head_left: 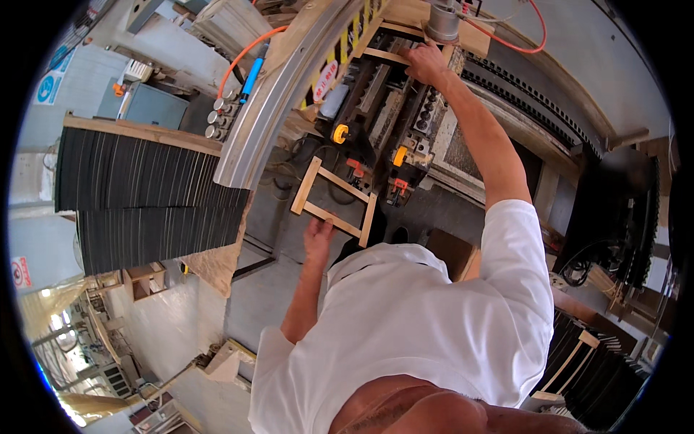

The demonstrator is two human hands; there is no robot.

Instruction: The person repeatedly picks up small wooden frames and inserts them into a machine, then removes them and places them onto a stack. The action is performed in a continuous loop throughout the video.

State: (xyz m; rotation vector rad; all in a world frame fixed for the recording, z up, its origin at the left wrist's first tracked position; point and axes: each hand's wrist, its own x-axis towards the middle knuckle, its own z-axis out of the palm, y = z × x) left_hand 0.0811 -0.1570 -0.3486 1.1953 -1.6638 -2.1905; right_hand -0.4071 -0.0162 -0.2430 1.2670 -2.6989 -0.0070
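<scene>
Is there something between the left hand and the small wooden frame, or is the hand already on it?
Nothing visible stands between them. The left hand already touches the lower edge of the wooden frame, which is held out over the grey floor below the machine. The right hand is far off, on another wooden piece up in the machine.

machine bed (463,155), wooden frames (334,199) lying on it

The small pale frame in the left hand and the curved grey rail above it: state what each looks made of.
The small pale rectangular frame, held by the left hand: probably unfinished wood, going by its tan, matte strips. The curved grey rail: seemingly bare metal, from its dull sheen and smooth face.
</scene>
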